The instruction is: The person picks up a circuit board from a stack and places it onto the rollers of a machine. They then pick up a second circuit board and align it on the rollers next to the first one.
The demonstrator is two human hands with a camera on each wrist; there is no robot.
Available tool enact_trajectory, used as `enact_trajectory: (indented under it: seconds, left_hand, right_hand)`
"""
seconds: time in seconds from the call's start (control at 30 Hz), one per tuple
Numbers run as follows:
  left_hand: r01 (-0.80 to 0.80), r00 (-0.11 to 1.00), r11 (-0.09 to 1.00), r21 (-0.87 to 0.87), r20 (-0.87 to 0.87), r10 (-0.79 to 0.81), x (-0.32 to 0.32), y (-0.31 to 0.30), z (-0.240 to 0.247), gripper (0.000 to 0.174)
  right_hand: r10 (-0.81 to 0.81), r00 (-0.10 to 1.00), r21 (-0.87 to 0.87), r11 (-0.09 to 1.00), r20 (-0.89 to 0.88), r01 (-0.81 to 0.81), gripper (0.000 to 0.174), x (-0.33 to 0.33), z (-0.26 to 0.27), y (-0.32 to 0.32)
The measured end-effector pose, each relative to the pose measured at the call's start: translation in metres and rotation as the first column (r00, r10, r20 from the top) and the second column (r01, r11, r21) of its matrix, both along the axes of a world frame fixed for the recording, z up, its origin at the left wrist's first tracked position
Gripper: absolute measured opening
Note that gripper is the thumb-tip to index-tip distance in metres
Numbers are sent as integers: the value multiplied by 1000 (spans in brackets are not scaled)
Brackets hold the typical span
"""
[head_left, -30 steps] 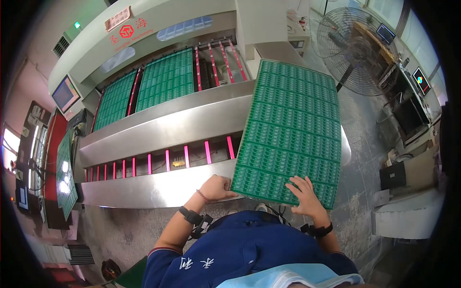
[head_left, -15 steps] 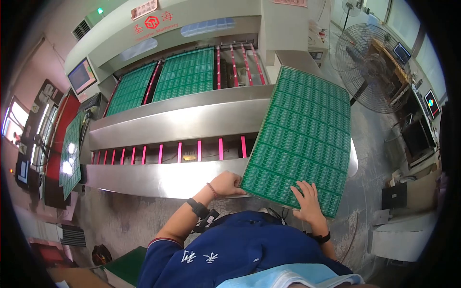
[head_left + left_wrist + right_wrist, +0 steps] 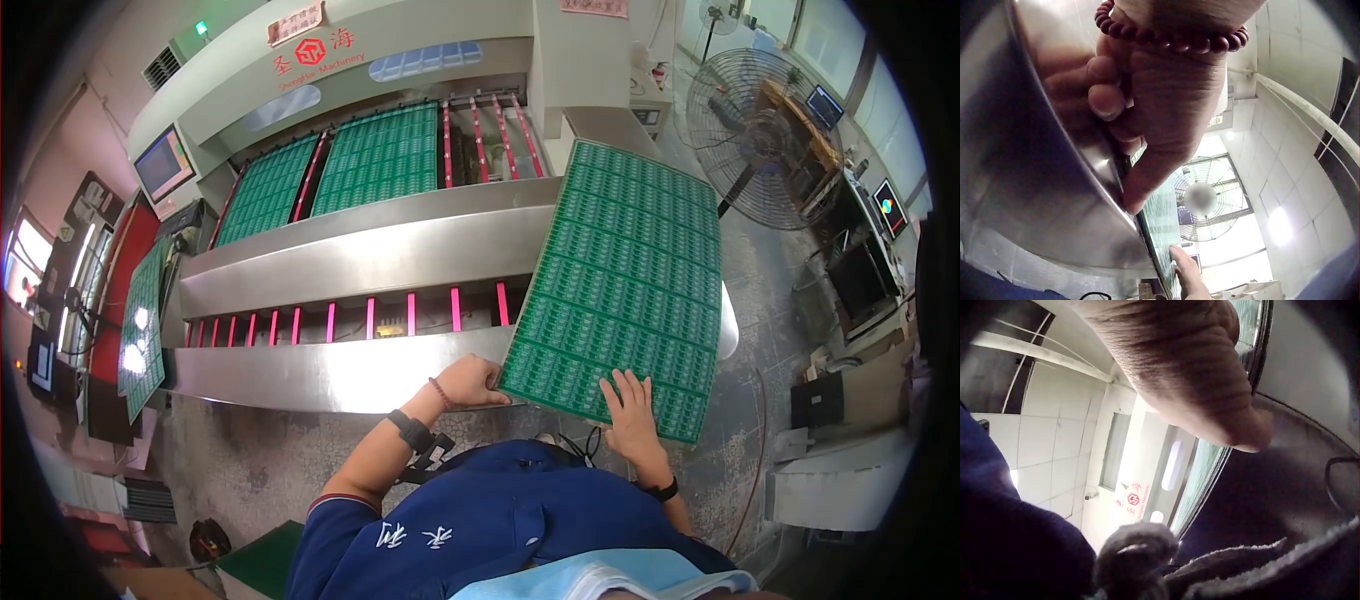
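Note:
A large green circuit panel (image 3: 620, 290) lies tilted at the right end of the machine in the head view. The left hand (image 3: 472, 382) pinches its near left corner, thumb along the edge; the left wrist view shows this hand (image 3: 1154, 119) with curled fingers beside the panel's edge (image 3: 1159, 231). The right hand (image 3: 632, 415) lies on the near edge, fingers spread over the top face. In the right wrist view the thumb of the right hand (image 3: 1191, 375) reaches under the panel's edge (image 3: 1200, 481), so the panel is between thumb and fingers.
Two more green panels (image 3: 375, 160) lie on the machine's pink-railed bed. A steel front ledge (image 3: 300, 375) runs to the left, with another panel (image 3: 143, 335) standing beyond it. A caged fan (image 3: 760, 140) is at the back right; a monitor (image 3: 163, 165) is at the left.
The head view has shifted, so the scene sits further right and slightly lower than a second ago. The right hand's fingers have straightened somewhat on the panel; the left keeps its hold.

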State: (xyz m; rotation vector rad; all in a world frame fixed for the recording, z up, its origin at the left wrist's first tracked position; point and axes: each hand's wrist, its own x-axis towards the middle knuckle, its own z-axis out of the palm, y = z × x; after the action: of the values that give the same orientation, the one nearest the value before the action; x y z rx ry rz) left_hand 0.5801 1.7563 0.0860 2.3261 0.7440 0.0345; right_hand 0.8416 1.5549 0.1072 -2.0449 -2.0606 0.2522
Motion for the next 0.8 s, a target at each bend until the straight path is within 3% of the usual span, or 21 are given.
enact_trajectory:
  seconds: [0.2,0.6,0.8]
  left_hand:
    - [100,995,994,36,-3,-100,4,0,4,45]
    - [133,990,989,72,30,-135,5,0,3,51]
    - [116,991,991,68,53,-120,3,0,0,50]
  right_hand:
    - [-38,999,-27,999,-14,38,72,4,-2,-5]
    - [-178,984,-14,984,4,178,76,27,-9,-28]
    - [-224,974,8,975,38,223,70,27,-17,-30]
